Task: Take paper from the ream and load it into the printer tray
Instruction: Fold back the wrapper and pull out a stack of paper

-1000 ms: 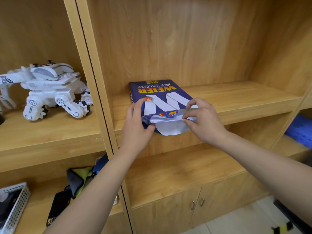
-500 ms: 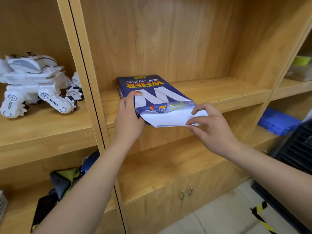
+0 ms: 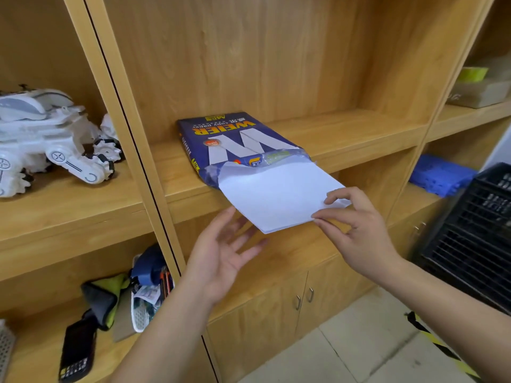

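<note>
Head view: a white paper stack [image 3: 279, 194] is pinched at its near corner by the right hand [image 3: 356, 228], half drawn out of the blue ream [image 3: 235, 142] lying on the shelf [image 3: 345, 134]. The left hand [image 3: 221, 255] is held open, palm up, beneath the stack's edge, gripping nothing.

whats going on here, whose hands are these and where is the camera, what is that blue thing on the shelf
The single view comes from a camera worn on a person's head, looking down at their own bare hands. On the wooden shelf lies a blue wrapped ream of copy paper, torn open at its near end. A stack of white sheets sticks out past the shelf edge. The right hand pinches the stack's near corner; the left hand is open, palm up, below it. A white toy robot sits in the next compartment to the left.
</note>
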